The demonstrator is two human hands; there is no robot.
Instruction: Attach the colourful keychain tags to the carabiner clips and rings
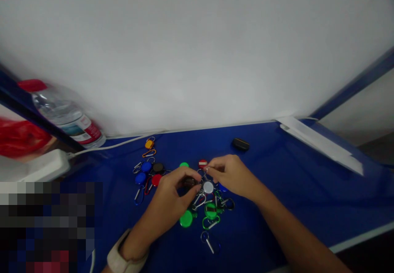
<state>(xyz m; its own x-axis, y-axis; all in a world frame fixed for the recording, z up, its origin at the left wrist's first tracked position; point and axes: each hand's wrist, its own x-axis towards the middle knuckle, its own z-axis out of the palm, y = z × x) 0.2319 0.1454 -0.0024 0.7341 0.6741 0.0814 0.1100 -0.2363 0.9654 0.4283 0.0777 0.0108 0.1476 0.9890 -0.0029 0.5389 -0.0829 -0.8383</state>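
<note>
Over a pile of retractable badge reels with carabiner clips, both my hands are close together. My left hand [175, 189] is pinched at a small metal key ring [200, 178]; a dark reel [188, 182] shows behind its fingers. From the other side, the thumb and fingertips of my right hand [229, 172] close on the ringed area, partly hiding it. A silver-white reel [208, 187] lies just below the fingertips. A red reel [202, 164] is behind them. Green reels [186, 218] and a green carabiner [211, 223] lie nearer to me.
At left is a group of blue reels [140, 178], a red reel [156, 180] and an orange reel [149, 144]. A water bottle [70, 117] and power strip [46, 166] stand left. A black object [240, 144] and white panels [320, 144] lie right.
</note>
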